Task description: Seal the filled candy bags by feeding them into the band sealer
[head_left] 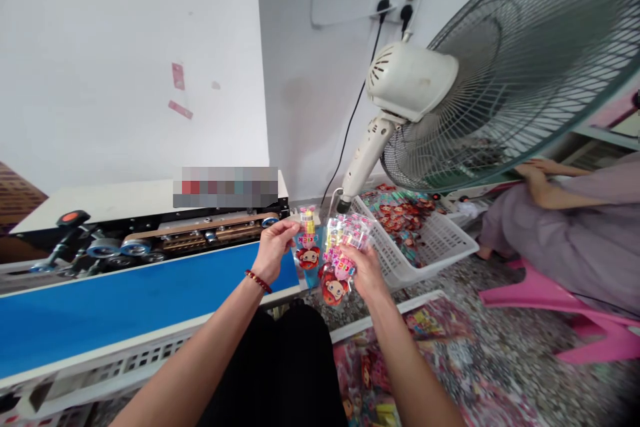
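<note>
Pinched in my left hand [274, 247] is one clear packet [309, 255] with a red-haired cartoon figure on it and a yellow piece inside. It hangs upright near the right end of the blue conveyor belt [165, 307]. A bunch of similar packets [336, 273] is gripped in my right hand [366, 270], thumb in front; its other fingers are mostly hidden. The two hands are close together, a little apart. Behind the belt runs a sealing machine [200, 233] with rollers and a brown band.
A white basket [430, 273] of packets stands at the right, under a large fan [415, 80]. Below my right arm lies a tray [430, 295] heaped with packets. At the far right a person [565, 213] sits on a pink stool [545, 307]. A black cord [350, 127] hangs along the wall.
</note>
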A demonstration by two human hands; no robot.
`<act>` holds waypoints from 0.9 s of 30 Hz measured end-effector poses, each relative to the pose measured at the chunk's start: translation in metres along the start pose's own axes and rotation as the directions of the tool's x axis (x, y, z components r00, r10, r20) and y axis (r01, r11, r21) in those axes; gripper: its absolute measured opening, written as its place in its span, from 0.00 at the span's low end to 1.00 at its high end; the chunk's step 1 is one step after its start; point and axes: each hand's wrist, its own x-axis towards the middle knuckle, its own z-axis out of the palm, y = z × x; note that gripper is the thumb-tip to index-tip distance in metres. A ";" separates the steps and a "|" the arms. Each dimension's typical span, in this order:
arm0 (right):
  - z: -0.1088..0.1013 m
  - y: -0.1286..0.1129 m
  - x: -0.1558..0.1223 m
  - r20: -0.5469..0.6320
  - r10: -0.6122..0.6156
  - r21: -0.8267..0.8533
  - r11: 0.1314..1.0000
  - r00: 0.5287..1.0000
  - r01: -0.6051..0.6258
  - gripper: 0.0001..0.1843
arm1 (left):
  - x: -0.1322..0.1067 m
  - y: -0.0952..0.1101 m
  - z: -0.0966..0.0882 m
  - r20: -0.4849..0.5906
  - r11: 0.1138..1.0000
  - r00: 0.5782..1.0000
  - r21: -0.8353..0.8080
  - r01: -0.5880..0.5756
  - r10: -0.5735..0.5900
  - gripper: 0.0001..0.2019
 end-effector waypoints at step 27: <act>0.010 0.022 0.027 0.060 0.044 -0.099 0.994 0.997 -0.038 0.12 | -0.004 -0.038 0.025 -0.050 0.994 0.997 0.093 -0.058 0.063 0.20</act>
